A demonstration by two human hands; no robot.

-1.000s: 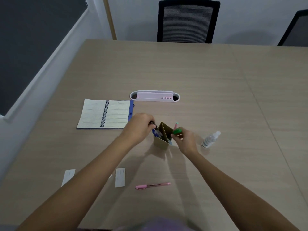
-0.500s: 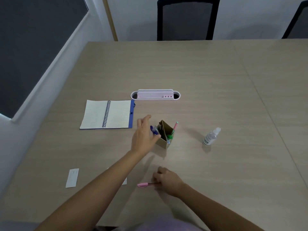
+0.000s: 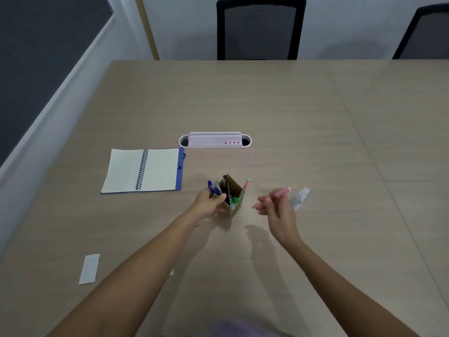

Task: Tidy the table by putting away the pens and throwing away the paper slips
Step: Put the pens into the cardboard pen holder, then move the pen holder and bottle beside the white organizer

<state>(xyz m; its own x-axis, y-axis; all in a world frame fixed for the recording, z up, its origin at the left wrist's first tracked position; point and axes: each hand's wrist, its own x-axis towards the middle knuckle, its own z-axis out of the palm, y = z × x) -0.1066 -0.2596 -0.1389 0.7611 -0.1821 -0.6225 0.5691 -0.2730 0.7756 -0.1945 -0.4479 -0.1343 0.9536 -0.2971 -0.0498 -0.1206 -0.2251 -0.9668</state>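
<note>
pink pen (image 3: pixel 281 192) is pinched in the fingertips of the right hand (image 3: pixel 277 210), raised above the table (image 3: pixel 291 105); other fingers are loosely fanned, somewhat blurred. long axis of the pen is tilted, far end pointing up and to the right, toward the small clear bottle (image 3: pixel 299 198) just beside it.

pen holder (image 3: pixel 230 198), a brown box divided into compartments, stands upright to the left of that hand, near but apart. pens are already standing in it: blue ones at the left side, a green one lower down, a pink-bodied one leaning out at the right corner. left hand (image 3: pixel 210 205) is curled against the holder's left side, thumb and fingers touching it; judged to be steadying it.

key relation: holder lies left of the held pen, and the pen is not yet lined up with an opening. for the drop, the pen would likely need to be swung leftward and tipped nearer upright over a free compartment. right hand is the one concerned; left hand is occupied.

paper slip (image 3: pixel 89 268) lies flat near the left front of the table, well apart from both hands, nearer the left arm. a corner of what may be a second slip is seen beside the left forearm; mostly hidden. slips judged not yet dealt with.

open notebook (image 3: pixel 143 170) and white tray (image 3: pixel 215 140) lie farther back, untouched.
</note>
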